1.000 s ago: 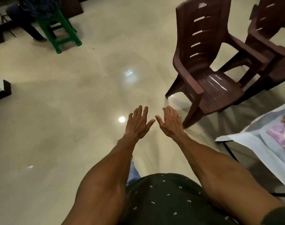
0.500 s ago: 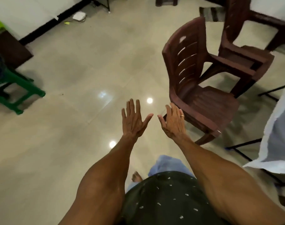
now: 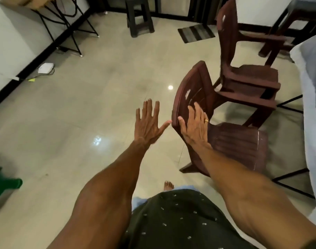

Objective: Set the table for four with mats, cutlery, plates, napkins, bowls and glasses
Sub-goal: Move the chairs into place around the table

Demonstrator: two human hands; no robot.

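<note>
Both my arms stretch forward over the tiled floor. My left hand [image 3: 149, 122] is spread flat with straight fingers and holds nothing. My right hand [image 3: 195, 125], with a ring on one finger, is also flat and empty, and lies in front of the backrest of a brown plastic chair [image 3: 230, 141]; whether it touches the chair I cannot tell. At the right edge hangs the pale blue cloth of the table [image 3: 313, 97], with black table legs beneath it. No mats, cutlery, plates, napkins, bowls or glasses are in view.
A second brown chair [image 3: 243, 72] stands behind the first. A dark stool [image 3: 139, 17] and a striped mat [image 3: 195, 33] are at the back. A black-framed stand [image 3: 63, 24] lines the left wall, with a white device [image 3: 45, 67] on the floor. A green stool [image 3: 2, 184] is at the left.
The view has swung right and upward, so the green stool has slid to the left edge and the brown chairs came nearer. My right hand now lies against the near chair's backrest.
</note>
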